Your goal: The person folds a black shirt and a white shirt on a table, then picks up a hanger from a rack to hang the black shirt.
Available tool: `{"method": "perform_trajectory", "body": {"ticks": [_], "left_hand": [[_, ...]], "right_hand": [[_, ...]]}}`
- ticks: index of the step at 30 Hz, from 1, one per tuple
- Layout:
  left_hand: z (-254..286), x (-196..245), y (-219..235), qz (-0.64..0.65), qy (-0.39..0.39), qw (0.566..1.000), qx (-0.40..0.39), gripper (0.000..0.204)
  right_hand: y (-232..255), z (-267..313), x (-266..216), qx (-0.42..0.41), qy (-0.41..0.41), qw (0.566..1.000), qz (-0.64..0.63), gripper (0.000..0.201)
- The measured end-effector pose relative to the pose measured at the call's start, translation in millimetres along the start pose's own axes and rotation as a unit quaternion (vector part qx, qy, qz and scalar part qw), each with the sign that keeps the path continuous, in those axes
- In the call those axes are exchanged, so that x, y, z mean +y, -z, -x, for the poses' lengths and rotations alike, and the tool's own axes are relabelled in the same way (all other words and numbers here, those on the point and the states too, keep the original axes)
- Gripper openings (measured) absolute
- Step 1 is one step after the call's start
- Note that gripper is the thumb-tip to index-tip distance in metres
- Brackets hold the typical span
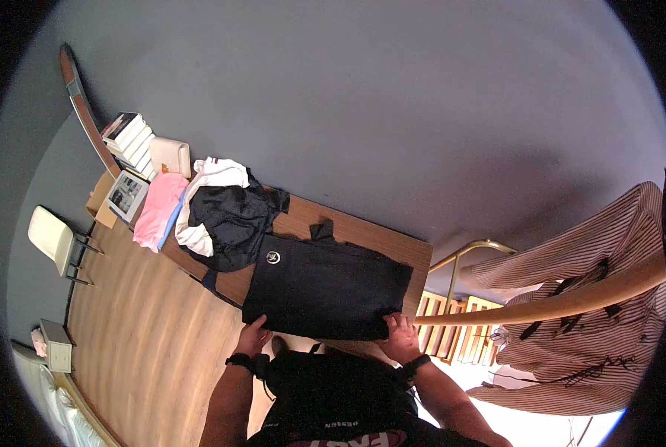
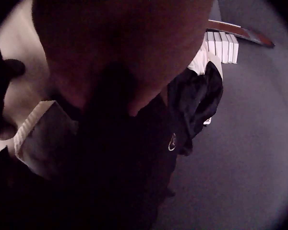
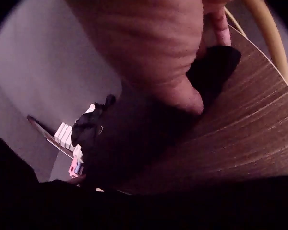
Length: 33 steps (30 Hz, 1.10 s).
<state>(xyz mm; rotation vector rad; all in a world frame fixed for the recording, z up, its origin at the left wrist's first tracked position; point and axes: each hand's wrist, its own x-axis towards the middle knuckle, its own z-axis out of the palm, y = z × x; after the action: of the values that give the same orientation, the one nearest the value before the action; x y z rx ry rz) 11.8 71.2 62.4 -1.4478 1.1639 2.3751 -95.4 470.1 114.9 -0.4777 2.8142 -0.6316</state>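
Observation:
A black garment (image 1: 333, 287) with a round white logo lies spread as a rough rectangle over the right part of the brown table (image 1: 377, 237). At its near left corner, my left hand (image 1: 253, 337) grips the edge, though the left wrist view is very dark there. My right hand (image 1: 400, 339) pinches the near right corner; in the right wrist view the thumb (image 3: 189, 98) lies on the cloth, with a finger at the far side of it. A small black flap (image 1: 322, 229) sticks out past the garment's far edge.
Left of the garment lies a crumpled black and white clothing pile (image 1: 228, 220), then folded pink cloth (image 1: 159, 208), a picture frame (image 1: 128, 195), a beige purse (image 1: 170, 156) and books (image 1: 129, 141). A wooden rail (image 1: 556, 307) with a striped garment (image 1: 601, 365) stands at the right.

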Motion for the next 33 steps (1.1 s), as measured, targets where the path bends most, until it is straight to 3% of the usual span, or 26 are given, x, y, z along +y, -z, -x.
{"method": "perform_trajectory", "body": {"ticks": [2, 5, 7, 11, 13, 14, 16, 17, 19, 20, 22, 24, 26, 27, 28, 31, 33], "left_hand": [[1.9, -0.4, -4.8, -0.002, -0.012, 1.0, 0.015, 0.035], [-5.6, -1.4, -2.7, -0.001, -0.038, 0.998, 0.041, 0.037], [-18.5, -3.6, 11.3, 0.01, -0.014, 1.0, -0.004, 0.036], [10.8, 4.8, -14.3, 0.016, -0.054, 0.998, 0.024, 0.039], [28.4, 11.1, -31.7, -0.036, -0.17, 0.985, 0.022, 0.046], [27.7, 12.6, -36.8, -0.035, -0.17, 0.985, 0.022, 0.046], [28.9, 17.5, -48.8, -0.006, -0.279, 0.96, -0.005, 0.046], [28.7, 19.4, -56.8, -0.005, -0.278, 0.96, -0.005, 0.046], [42.9, 26.8, -85.8, -0.143, -0.378, 0.915, -0.011, 0.029], [49.6, 26.3, -100.3, -0.143, -0.376, 0.915, -0.012, 0.029], [65.3, 21.3, -132.5, -0.431, -0.349, 0.832, -0.013, 0.018], [86.6, 18.4, -171.2, -0.625, -0.358, 0.678, -0.146, 0.023], [69.6, -6.9, -189.0, -0.538, -0.53, 0.562, -0.338, 0.022], [57.3, -22.4, -186.5, -0.583, -0.523, 0.491, -0.381, 0.021], [52.9, -33.1, -185.3, -0.622, -0.477, 0.459, -0.419, 0.022], [39.5, -53.9, -167.2, -0.598, -0.464, 0.47, -0.455, 0.025], [26.2, -56.0, -151.3, -0.589, -0.393, 0.592, -0.386, 0.028]], "right_hand": [[0.9, -2.2, 8.0, -0.053, 0.004, 0.998, 0.033, 0.058], [-5.7, -7.1, 21.7, -0.007, 0.048, 0.999, 0.014, 0.054], [-7.6, -5.8, 20.2, -0.011, 0.043, 0.999, 0.006, 0.053], [-7.0, -2.6, 10.4, -0.035, 0.028, 0.999, -0.005, 0.048], [-10.6, -2.2, 12.2, -0.041, 0.028, 0.999, -0.018, 0.048], [-12.3, -2.5, 13.0, -0.047, 0.03, 0.998, -0.032, 0.048], [-13.6, -1.8, 13.7, -0.038, 0.028, 0.998, -0.042, 0.046], [-13.8, -1.5, 14.4, -0.029, 0.025, 0.998, -0.052, 0.045], [-13.8, -1.4, 17.2, -0.028, 0.028, 0.997, -0.064, 0.044], [-14.4, -0.8, 18.6, -0.027, 0.033, 0.996, -0.078, 0.043], [-18.2, -0.2, 20.9, -0.028, 0.032, 0.996, -0.081, 0.042], [-16.6, -0.1, 18.2, -0.029, 0.034, 0.995, -0.084, 0.041], [-8.0, 1.0, 12.4, -0.069, 0.003, 0.989, -0.131, 0.039], [-8.9, 3.3, 13.8, -0.066, 0.001, 0.989, -0.13, 0.039], [-12.1, 7.4, 17.4, -0.037, 0.011, 0.994, -0.101, 0.039], [-17.7, 17.9, 32.6, 0.0, 0.004, 0.995, -0.095, 0.04], [-16.1, 23.3, 38.4, -0.004, -0.026, 0.991, -0.134, 0.04]]}}
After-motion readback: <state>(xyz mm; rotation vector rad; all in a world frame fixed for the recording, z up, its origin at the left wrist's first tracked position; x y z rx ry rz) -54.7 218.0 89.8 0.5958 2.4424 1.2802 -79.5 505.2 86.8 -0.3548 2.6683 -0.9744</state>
